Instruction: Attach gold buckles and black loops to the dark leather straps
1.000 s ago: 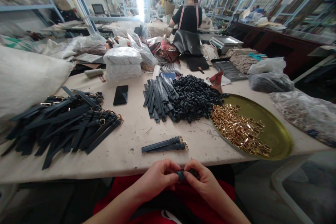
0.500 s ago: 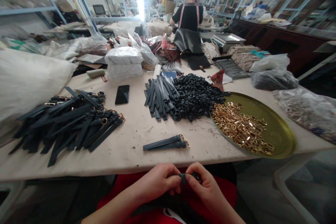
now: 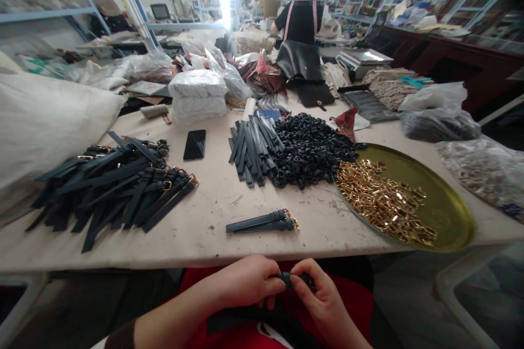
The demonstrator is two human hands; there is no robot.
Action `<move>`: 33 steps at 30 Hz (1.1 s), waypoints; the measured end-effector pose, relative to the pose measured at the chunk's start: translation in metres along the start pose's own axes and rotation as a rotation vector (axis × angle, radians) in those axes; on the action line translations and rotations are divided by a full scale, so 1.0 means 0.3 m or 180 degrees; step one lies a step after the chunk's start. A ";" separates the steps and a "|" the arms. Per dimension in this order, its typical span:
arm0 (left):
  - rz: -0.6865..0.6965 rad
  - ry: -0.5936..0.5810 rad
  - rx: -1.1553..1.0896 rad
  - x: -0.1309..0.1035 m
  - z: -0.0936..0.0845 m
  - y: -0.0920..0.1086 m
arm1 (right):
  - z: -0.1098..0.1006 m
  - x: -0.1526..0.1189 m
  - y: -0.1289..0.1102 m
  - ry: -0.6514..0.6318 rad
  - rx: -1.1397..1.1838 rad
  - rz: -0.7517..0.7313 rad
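Note:
Above the lap, in front of the table edge, my left hand [image 3: 254, 282] and my right hand [image 3: 317, 290] pinch a short dark leather strap [image 3: 286, 279] between thumbs and fingers. Most of the strap is hidden by the fingers; a hint of gold shows by my right hand. Just beyond the hands, two buckled straps [image 3: 257, 223] lie side by side on the table, gold buckles to the right. Farther off is a heap of small black leather loops [image 3: 311, 147], with plain leather strips [image 3: 250, 150] beside it. Gold buckles [image 3: 380, 202] are piled on a round, gold-coloured tray [image 3: 448, 204].
A large pile of buckled straps [image 3: 110, 191] covers the table's left side, near a white sack [image 3: 49, 125]. A phone [image 3: 194, 145] lies between the piles. Wrapped white packs [image 3: 198, 95] and a black bag [image 3: 298, 62] stand behind. A person [image 3: 301, 22] stands farther back.
The view has shifted a little, so the table's things appear slightly farther right. My left forearm has swung outward and its dark sleeve now shows. Both hands keep their pinch on the strap.

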State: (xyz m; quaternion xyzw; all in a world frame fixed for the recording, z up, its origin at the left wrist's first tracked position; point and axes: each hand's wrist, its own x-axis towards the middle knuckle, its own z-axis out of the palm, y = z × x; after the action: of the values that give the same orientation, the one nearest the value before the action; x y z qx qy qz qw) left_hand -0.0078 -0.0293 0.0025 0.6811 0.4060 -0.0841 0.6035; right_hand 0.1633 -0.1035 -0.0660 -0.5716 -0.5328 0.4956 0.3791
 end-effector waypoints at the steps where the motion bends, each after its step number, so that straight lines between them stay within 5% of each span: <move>1: -0.0022 -0.0048 0.0093 -0.002 -0.005 0.000 | 0.005 0.000 0.002 -0.0005 0.0028 0.0014; 10: -0.0041 0.0106 0.0012 0.020 0.045 -0.024 | 0.047 -0.017 0.022 0.0248 0.0328 0.0299; 19: 0.0159 0.0178 0.0690 0.007 0.029 -0.004 | 0.031 -0.029 0.026 0.0203 -0.0210 -0.0084; 33: 0.0323 -0.0114 0.0037 0.008 0.037 -0.048 | 0.033 -0.026 -0.002 0.0066 0.0291 0.0217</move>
State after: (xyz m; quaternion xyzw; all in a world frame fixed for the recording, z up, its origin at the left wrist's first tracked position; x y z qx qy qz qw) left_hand -0.0116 -0.0388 -0.0125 0.7027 0.3596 -0.0678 0.6101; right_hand 0.1539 -0.1121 -0.0663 -0.5766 -0.4859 0.5261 0.3932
